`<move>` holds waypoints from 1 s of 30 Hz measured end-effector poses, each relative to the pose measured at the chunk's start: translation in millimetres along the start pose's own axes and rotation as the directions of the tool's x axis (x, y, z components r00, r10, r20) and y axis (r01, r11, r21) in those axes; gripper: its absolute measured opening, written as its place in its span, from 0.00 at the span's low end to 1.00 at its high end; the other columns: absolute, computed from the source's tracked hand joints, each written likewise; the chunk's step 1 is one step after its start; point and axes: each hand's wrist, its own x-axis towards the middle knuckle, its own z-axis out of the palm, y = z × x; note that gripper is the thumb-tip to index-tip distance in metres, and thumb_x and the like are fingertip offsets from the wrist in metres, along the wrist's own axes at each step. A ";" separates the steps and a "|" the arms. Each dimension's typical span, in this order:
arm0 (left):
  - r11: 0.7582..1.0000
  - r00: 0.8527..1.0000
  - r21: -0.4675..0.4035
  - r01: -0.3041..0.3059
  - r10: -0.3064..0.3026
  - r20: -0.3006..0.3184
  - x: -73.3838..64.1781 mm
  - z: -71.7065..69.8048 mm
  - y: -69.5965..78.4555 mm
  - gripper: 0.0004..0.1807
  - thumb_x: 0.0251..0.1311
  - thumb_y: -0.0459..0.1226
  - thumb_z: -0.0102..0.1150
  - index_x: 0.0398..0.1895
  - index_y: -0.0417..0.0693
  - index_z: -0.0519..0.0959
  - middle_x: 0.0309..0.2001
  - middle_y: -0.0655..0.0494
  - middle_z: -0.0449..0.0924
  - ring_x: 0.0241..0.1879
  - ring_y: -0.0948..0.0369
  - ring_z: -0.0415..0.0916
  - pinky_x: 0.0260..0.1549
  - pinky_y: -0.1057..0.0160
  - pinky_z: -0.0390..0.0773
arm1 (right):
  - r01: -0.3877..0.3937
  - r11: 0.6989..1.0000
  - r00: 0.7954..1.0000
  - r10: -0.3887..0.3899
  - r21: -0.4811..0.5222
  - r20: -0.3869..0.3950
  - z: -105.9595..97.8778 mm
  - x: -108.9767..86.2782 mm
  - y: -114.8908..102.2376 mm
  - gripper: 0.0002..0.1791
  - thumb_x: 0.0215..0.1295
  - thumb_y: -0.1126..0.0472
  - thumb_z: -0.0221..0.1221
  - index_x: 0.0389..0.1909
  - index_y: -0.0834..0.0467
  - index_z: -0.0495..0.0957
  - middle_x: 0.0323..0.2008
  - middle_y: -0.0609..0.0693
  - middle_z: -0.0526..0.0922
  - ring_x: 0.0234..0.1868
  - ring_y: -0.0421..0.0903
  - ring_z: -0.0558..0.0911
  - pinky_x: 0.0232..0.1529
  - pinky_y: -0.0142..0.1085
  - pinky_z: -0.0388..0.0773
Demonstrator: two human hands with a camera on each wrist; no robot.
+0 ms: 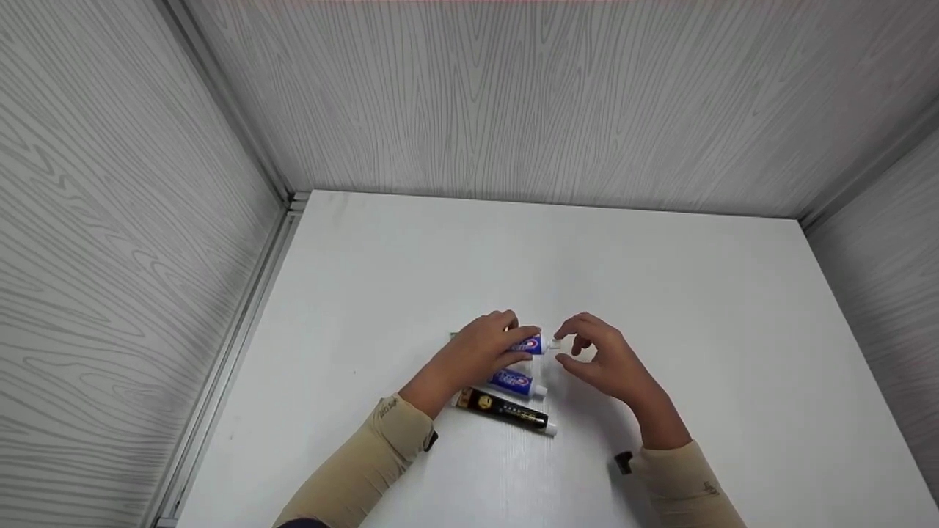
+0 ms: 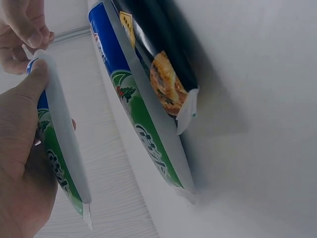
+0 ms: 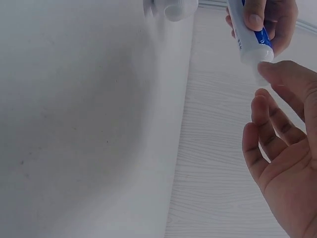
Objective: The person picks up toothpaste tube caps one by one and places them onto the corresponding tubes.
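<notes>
My left hand [image 1: 480,345] grips a blue, white and green toothpaste tube [image 2: 62,134] around its body, thumb on the near face. The tube's white capped end [image 3: 257,53] points right. At that end is my right hand [image 1: 605,356], thumb and index finger spread apart. A fingertip touches or overlaps the cap in the right wrist view, and the other fingers curve loosely. Below the left hand lies a second toothpaste tube [image 1: 511,381] of like colours. Beside it is a black tube [image 1: 506,409] with a white cap and a gold print.
Everything lies on a white tabletop [image 1: 411,257]. Wood-grain panels stand behind it [image 1: 513,103] and on the left [image 1: 110,293] and right [image 1: 880,308]. A metal rail [image 1: 227,367] runs along the left edge.
</notes>
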 end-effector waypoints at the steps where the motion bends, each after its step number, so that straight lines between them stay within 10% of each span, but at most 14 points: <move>1: 1.000 1.000 -0.002 0.001 -0.001 0.001 0.0 -0.1 0.2 0.24 0.79 0.50 0.56 0.72 0.56 0.77 0.48 0.53 0.79 0.40 0.59 0.74 0.44 0.59 0.79 | -0.003 1.000 1.000 0.003 0.002 0.004 0.4 0.0 0.0 0.16 0.62 0.68 0.74 0.48 0.52 0.85 0.47 0.43 0.84 0.36 0.45 0.82 0.42 0.52 0.83; 12: 0.999 0.999 -0.011 0.030 -0.030 0.031 0.0 0.4 2.1 0.25 0.80 0.52 0.54 0.74 0.57 0.77 0.48 0.55 0.78 0.40 0.60 0.73 0.44 0.61 0.78 | 0.062 0.998 0.998 -0.062 -0.012 -0.005 2.2 1.0 4.5 0.11 0.65 0.68 0.72 0.45 0.54 0.86 0.43 0.46 0.86 0.35 0.40 0.81 0.40 0.40 0.81; 30: 1.000 1.000 -0.008 -0.010 0.009 -0.007 0.4 0.3 1.6 0.24 0.80 0.51 0.55 0.72 0.55 0.78 0.46 0.54 0.78 0.38 0.60 0.71 0.41 0.61 0.76 | -0.076 0.997 0.995 0.077 -0.013 0.069 -0.4 1.7 5.6 0.12 0.78 0.50 0.62 0.49 0.52 0.88 0.45 0.41 0.86 0.43 0.40 0.82 0.48 0.42 0.82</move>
